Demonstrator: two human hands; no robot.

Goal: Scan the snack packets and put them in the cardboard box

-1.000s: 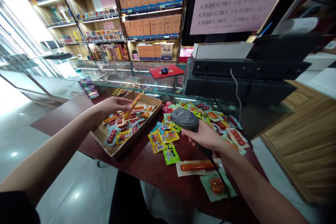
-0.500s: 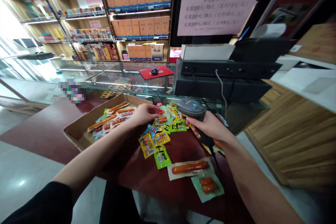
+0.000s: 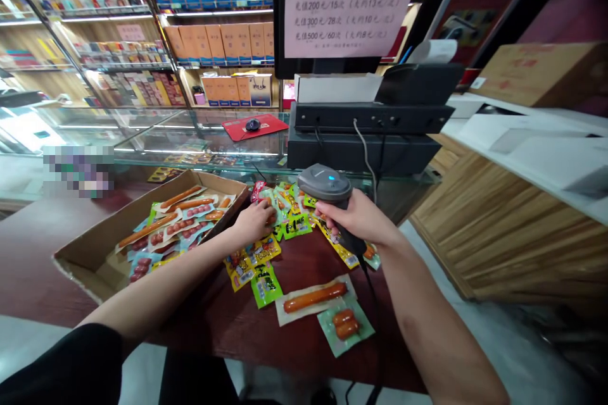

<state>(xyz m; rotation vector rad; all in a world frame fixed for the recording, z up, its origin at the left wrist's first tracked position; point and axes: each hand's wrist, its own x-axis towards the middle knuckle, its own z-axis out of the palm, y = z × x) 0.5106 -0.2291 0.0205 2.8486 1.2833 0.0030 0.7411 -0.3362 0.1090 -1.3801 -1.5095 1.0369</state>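
My right hand (image 3: pixel 349 218) is wrapped around the handle of a grey barcode scanner (image 3: pixel 323 182), whose blue light is on and whose cable hangs down. My left hand (image 3: pixel 256 223) has its fingers closed on a pale green sausage packet (image 3: pixel 270 196) at the pile, partly hiding it. Around it lie yellow snack packets (image 3: pixel 240 269) and green snack packets (image 3: pixel 297 225). Nearer me are a long sausage in a clear packet (image 3: pixel 313 297) and a small packet of short sausages (image 3: pixel 346 325). Left of my forearm, a cardboard tray (image 3: pixel 80 256) holds several sausage packets.
Behind the dark red table (image 3: pixel 199 329) runs a glass counter (image 3: pixel 185 130) with a mouse (image 3: pixel 253 124) on a red pad. A black cash drawer (image 3: pixel 361 155) and a monitor with a pink notice (image 3: pixel 342 6) stand at the back. Wooden cabinets (image 3: pixel 475 234) are on the right.
My view has swung to the right. My left hand's fingers have curled down onto the sausage packet in the pile. The scanner stays in my right hand above the packets.
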